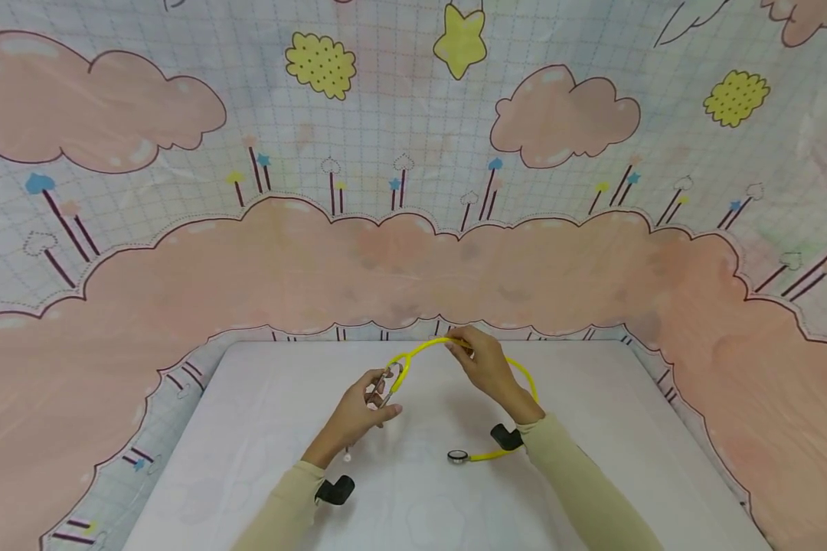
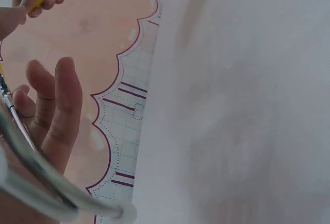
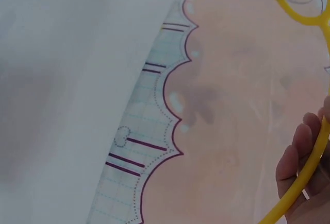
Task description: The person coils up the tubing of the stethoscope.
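Note:
A stethoscope with yellow tubing (image 1: 423, 346) is raised above the white table, stretched between the two hands. My left hand (image 1: 361, 405) holds its metal ear tubes near the Y-shaped fork of the tubing. In the left wrist view the ear tubes (image 2: 38, 170) run close past the camera, down to a pale ear tip (image 2: 128, 213). Farther along, my right hand (image 1: 485, 363) pinches the tubing between thumb and fingers. From there the tubing loops down behind the right forearm to the round chest piece (image 1: 458, 457), low over the table.
The white table (image 1: 269, 444) spreads beneath both hands. A cloth printed with clouds and stars (image 1: 413, 268) surrounds it at the back and sides. Black wrist mounts (image 1: 336, 490) sit by the sleeves.

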Tool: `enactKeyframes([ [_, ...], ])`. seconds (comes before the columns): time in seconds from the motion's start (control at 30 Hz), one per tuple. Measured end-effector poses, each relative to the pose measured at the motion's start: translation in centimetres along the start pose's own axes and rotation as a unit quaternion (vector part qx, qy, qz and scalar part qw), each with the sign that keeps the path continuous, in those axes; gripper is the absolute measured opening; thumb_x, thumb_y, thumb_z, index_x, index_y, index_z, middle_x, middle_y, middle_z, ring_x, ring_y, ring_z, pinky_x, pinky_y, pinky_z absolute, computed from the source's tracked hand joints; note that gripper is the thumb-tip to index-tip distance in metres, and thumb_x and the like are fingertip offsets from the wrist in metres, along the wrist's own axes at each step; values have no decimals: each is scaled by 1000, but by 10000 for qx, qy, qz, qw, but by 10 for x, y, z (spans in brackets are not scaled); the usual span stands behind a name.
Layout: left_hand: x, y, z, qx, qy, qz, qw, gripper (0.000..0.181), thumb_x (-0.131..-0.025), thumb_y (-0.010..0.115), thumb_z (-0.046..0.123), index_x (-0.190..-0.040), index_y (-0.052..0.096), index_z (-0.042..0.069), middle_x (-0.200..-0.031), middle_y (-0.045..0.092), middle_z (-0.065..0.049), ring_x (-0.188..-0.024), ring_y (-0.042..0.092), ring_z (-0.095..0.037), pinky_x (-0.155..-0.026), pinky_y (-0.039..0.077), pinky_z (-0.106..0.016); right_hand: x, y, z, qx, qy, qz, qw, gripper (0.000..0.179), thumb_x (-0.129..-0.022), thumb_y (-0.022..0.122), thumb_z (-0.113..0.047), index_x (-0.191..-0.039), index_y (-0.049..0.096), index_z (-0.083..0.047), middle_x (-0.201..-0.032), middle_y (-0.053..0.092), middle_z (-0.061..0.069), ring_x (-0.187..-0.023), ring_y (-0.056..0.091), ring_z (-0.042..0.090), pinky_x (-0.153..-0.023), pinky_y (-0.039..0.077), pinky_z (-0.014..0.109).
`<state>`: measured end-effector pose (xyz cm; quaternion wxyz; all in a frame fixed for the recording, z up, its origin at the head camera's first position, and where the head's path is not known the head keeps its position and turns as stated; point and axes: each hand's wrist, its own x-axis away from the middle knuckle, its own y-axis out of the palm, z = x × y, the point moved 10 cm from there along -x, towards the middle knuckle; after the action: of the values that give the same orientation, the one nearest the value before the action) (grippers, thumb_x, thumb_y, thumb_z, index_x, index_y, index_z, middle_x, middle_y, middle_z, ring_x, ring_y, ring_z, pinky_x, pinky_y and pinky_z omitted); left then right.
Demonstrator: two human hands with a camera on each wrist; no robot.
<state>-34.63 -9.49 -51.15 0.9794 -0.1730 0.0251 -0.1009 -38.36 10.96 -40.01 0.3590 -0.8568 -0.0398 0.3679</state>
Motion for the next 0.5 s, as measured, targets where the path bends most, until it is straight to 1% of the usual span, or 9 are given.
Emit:
enactKeyframes([
  [0.07, 0, -2, 2, 46, 115, 15, 9999, 70, -80, 81, 22, -140, 45, 10, -117, 51, -10, -74, 56, -13, -59, 57, -38, 1, 1, 4, 72, 104, -124, 9998, 18, -93, 68, -19, -108, 69, -9, -90, 69, 2, -70, 55, 9, -62, 49, 23],
  [0.13, 0, -4, 4, 102, 180, 16, 9998, 68, -79, 83, 21, -136, 46, 12, -110, 51, -9, -65, 55, -11, -57, 57, -43, 2, 3, 7, 95, 195, -261, 9994, 20, -93, 68, -22, -108, 70, -9, -90, 70, 2, -70, 54, 10, -62, 48, 23],
  [0.23, 0, -4, 4, 201, 120, -124, 9996, 72, -77, 85, 22, -136, 43, 14, -100, 53, -9, -55, 54, -10, -50, 55, -44, 4, 4, 13, 85, 365, -476, 9982, 20, -94, 68, -23, -108, 71, -9, -91, 70, 2, -71, 54, 10, -62, 47, 22],
  [0.3, 0, -2, 3, 216, -14, -312, 9993, 77, -76, 86, 24, -138, 40, 15, -96, 56, -9, -50, 54, -11, -45, 53, -40, 5, 4, 16, 74, 438, -562, 9974, 20, -94, 68, -23, -108, 71, -9, -91, 71, 3, -71, 54, 10, -63, 47, 23],
  [0.33, 1, -1, 2, 205, -80, -388, 9990, 79, -76, 86, 24, -139, 39, 16, -94, 57, -8, -49, 54, -12, -43, 51, -36, 6, 4, 17, 77, 459, -579, 9972, 20, -93, 68, -22, -108, 71, -9, -91, 71, 3, -71, 54, 10, -63, 48, 23],
  [0.4, 2, 0, 3, 176, -134, -499, 9985, 84, -75, 86, 25, -142, 36, 16, -90, 59, -7, -49, 53, -12, -42, 47, -29, 6, 3, 19, 95, 473, -604, 9970, 19, -93, 68, -21, -107, 71, -9, -91, 71, 3, -71, 54, 10, -63, 47, 22],
  [0.43, 3, -1, 5, 157, -120, -518, 9985, 85, -75, 86, 25, -144, 36, 16, -88, 59, -5, -49, 53, -12, -43, 44, -25, 7, 2, 20, 108, 467, -596, 9971, 19, -93, 68, -21, -107, 71, -8, -90, 71, 3, -70, 54, 10, -63, 47, 22],
  [0.5, 4, -2, 8, 186, -3, -489, 9986, 84, -77, 85, 24, -145, 37, 16, -86, 60, -5, -53, 50, -9, -46, 41, -22, 7, 0, 22, 75, 440, -574, 9974, 19, -94, 68, -20, -107, 71, -7, -90, 71, 4, -70, 54, 11, -63, 48, 24],
])
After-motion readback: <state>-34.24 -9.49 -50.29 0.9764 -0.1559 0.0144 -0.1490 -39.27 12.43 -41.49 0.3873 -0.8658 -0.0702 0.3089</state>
